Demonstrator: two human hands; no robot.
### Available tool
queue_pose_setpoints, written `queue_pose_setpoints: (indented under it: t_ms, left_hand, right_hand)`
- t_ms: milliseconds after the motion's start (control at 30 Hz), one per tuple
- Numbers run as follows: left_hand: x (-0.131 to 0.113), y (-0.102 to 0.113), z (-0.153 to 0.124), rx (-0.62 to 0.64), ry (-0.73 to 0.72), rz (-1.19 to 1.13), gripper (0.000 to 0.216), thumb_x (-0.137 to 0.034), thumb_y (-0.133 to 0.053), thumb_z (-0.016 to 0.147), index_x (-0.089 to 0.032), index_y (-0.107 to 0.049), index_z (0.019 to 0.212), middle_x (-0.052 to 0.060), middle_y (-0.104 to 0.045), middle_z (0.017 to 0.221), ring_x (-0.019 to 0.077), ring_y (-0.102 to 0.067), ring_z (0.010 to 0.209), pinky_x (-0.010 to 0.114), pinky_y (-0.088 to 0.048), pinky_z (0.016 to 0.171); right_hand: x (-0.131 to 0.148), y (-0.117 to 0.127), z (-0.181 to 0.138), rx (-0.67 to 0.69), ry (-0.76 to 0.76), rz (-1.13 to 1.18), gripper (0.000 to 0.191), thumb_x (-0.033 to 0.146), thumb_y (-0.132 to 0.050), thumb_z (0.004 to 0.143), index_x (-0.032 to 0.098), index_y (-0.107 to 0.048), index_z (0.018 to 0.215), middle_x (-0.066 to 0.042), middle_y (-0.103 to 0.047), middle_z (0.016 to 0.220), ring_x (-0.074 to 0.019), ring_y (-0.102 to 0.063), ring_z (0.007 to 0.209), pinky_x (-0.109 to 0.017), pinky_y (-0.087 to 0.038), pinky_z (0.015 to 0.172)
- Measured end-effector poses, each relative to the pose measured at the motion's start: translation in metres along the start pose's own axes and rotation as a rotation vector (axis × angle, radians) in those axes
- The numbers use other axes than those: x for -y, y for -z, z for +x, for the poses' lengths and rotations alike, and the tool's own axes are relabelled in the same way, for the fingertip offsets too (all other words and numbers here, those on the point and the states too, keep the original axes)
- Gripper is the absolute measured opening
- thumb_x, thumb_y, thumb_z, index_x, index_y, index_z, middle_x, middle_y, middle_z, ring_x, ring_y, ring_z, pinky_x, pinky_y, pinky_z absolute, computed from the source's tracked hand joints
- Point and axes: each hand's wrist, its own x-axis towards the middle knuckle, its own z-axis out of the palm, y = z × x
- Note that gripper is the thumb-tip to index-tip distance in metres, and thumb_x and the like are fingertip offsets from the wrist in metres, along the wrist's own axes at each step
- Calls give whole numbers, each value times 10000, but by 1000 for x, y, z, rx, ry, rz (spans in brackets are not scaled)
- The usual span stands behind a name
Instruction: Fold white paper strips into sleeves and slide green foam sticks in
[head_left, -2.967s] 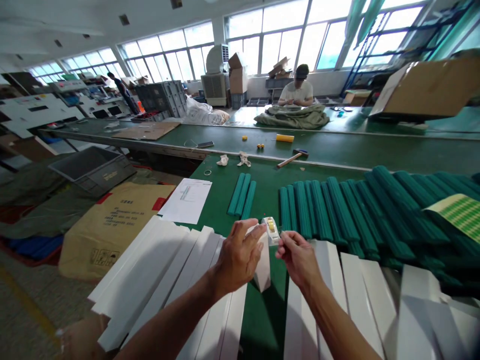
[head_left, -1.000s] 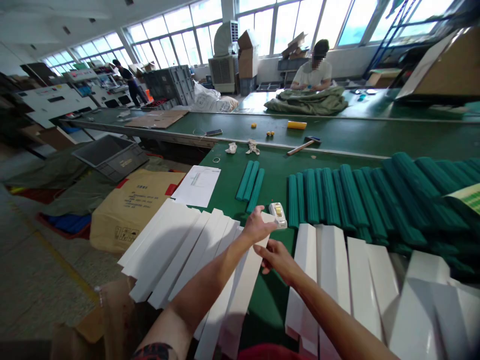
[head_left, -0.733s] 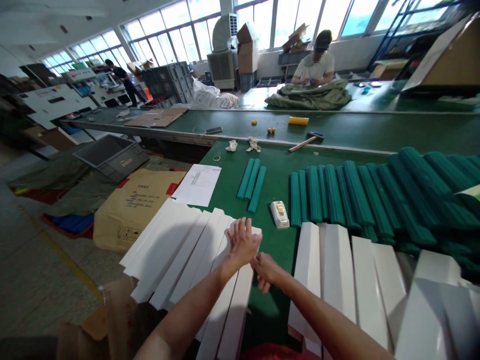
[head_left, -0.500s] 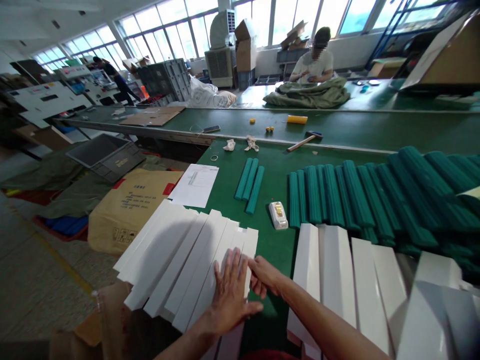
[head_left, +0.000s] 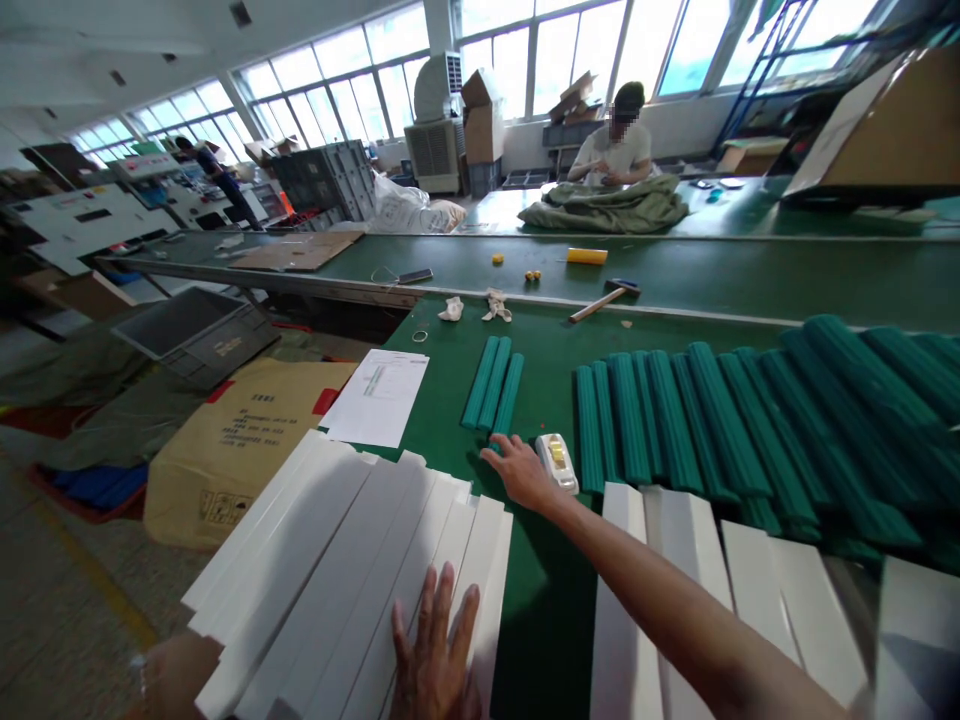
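Observation:
Several long white boxes [head_left: 352, 560] lie side by side at the lower left. My left hand [head_left: 435, 650] rests flat on the right part of this row, fingers spread. My right hand [head_left: 517, 470] reaches forward over the green table, fingers stretched out and a little bent. Its fingertips are at the near end of the closest of three loose green ribbed rolls [head_left: 510, 392]; whether they touch it I cannot tell. Just right of that hand sits a white plastic holder with a yellow part [head_left: 556, 462].
A pile of green ribbed rolls [head_left: 667, 420] and more white boxes [head_left: 622, 580] occupy the right side. A printed paper sheet [head_left: 379, 397] lies beyond the left boxes. Farther back are a hammer [head_left: 604, 300], a yellow cylinder [head_left: 586, 257] and a seated person [head_left: 615, 150].
My right hand has left the edge of the white boxes and moved forward to the loose green rolls. My left hand has slid back toward me, still on the boxes. The view has shifted slightly.

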Motion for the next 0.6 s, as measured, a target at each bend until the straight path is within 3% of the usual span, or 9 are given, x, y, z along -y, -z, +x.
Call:
queue_pose_setpoints:
  t_ms: [67,200,300,400,467,600]
  left_hand:
    - [-3,-7,0,-29,12,21,730,-160,-590,688,-331,-462,1386,134,-414,1485,374,-257,1423,698,-84,1068]
    - [-3,-9,-1,-41,30,8,645,-220,-620,730,-357,-504,1349,115,-459,1457,391,-277,1412,709,-138,1055]
    - [7,5,8,14,50,-103,684,-263,-631,719,-321,-472,1382,106,-467,1452,411,-394,1344,668,-310,1018]
    - [17,41,38,-8,9,-344,728,-241,-601,757,-217,-374,1449,127,-532,1393,327,-533,1248,473,-496,953]
    - [15,74,71,-67,-2,-505,764,-255,-594,798,-183,-272,1487,147,-498,1417,309,-506,1282,460,-470,1012]
    - [-22,136,143,-58,-190,-794,1124,-379,-777,677,-184,-63,1523,152,-253,1562,331,-280,1426,474,-344,1123]
  right_hand:
    - [-8,-1,21,0,107,-102,304,122,-458,901,201,-603,1156,-148,-437,1398,-303,-413,1247,-498,-356,993]
    - [-15,3,40,4,242,-252,241,121,-439,916,160,-625,1064,-145,-575,1157,-259,-483,1102,-430,-408,931]
    - [-21,32,32,-52,260,-314,318,104,-374,932,125,-571,1180,-163,-548,1194,-253,-482,1064,-421,-410,928]
    - [-25,89,-1,-215,247,-262,386,96,-386,919,91,-483,1293,-177,-496,1284,-257,-459,1108,-433,-378,987]
    - [-20,134,-35,-280,267,-114,364,149,-485,898,105,-504,1258,-146,-532,1232,-239,-477,1104,-394,-397,983]
    - [10,202,-111,-49,296,193,390,319,-555,898,140,-538,1244,-78,-581,1137,-179,-552,1031,-282,-418,945]
